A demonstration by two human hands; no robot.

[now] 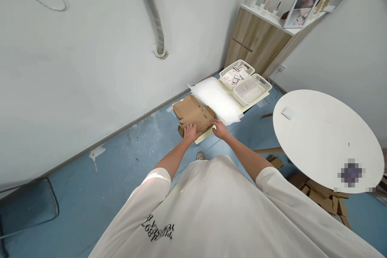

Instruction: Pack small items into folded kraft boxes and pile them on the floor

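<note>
A brown cardboard box point(193, 113), partly folded with slots and flaps showing, lies on the near end of a low table. My left hand point(190, 132) is closed over its near edge, fingers on top of the cardboard. At the box's near right corner, my right hand point(220, 130) grips the side flap between bent fingers and thumb. Just beyond the box lies a stack of white sheets point(216, 96). Parts of the near flaps are hidden under my hands.
Behind the sheets stand a white basket with small packets point(237, 75) and a clear plastic basket point(252, 89). A round white table point(326, 137) is at the right, with flattened cardboard point(323, 197) on the floor below. A wooden cabinet point(260, 40) stands at the back; a chair point(54, 199) at left.
</note>
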